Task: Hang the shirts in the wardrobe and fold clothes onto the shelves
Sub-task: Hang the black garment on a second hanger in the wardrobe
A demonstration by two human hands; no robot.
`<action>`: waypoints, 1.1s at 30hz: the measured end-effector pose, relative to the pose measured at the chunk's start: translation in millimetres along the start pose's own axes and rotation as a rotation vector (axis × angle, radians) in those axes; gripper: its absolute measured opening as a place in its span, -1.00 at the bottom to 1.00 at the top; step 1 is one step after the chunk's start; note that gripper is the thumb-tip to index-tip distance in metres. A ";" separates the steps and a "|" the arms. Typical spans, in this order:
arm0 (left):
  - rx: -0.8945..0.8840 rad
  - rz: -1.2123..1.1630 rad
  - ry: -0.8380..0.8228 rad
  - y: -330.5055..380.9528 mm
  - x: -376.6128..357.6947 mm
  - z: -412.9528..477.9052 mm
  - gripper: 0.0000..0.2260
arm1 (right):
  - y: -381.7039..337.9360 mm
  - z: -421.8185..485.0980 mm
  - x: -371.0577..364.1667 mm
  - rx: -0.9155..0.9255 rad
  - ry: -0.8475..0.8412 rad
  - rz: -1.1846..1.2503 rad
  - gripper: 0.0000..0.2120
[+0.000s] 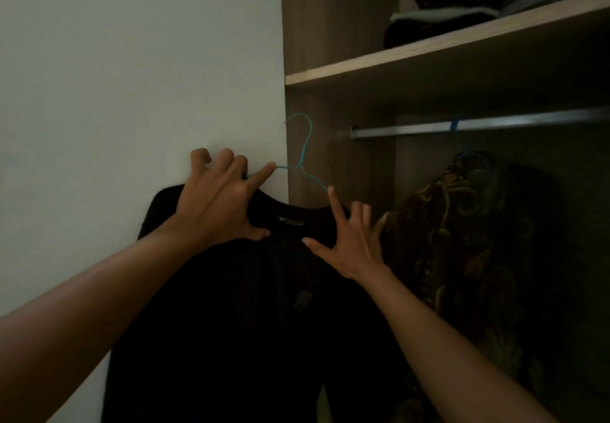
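- The wardrobe (330,26) stood open on our right. We judged the step in hand to be lifting the shirt, swinging it right past the side panel and lowering the hook over the rail.
- The shirt (251,307) was plain black with a small label inside the collar, and it hung long and limp. We held it up against the pale wall, just left of the wardrobe and not yet on the rail.
- A dark patterned garment (462,241) hung inside, so aiming for the bare stretch to its left seemed wise.
- The rail (495,124) ran beneath a shelf (396,56) of folded clothes.
- Our left hand (214,204) gripped the shirt's shoulder over the hanger, forefinger along the wire. A firm hold there should stop the cloth sliding.
- Our right hand (353,244) was spread wide and held nothing, forefinger touching the wire. It could steer the hook.
- The hanger (299,165) was thin teal wire, its hook clear above the collar.
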State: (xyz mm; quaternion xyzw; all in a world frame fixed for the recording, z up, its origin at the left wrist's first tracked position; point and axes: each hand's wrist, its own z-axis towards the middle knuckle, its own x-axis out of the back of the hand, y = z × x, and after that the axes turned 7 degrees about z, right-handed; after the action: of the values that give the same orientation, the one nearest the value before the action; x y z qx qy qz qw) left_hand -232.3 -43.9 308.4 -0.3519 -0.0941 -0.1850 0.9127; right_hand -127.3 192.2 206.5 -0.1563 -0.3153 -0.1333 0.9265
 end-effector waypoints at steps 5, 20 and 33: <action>-0.042 -0.149 0.050 31.6 -7.3 14.5 0.03 | 33.9 -25.9 15.9 -0.074 0.108 -0.093 -0.04; -0.125 -0.392 0.015 139.3 -33.2 108.9 -0.01 | 137.4 -25.1 52.3 -0.406 -0.058 0.025 -0.15; -0.208 -0.289 -0.158 174.4 -79.6 188.7 -0.20 | 207.3 39.2 -7.4 -0.477 -0.180 0.232 -0.26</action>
State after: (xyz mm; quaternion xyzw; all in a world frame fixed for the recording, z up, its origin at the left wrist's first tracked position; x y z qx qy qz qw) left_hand -242.4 224.7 317.0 -0.4405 -0.1955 -0.2948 0.8251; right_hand -82.6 397.7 188.7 -0.4161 -0.3360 -0.0821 0.8409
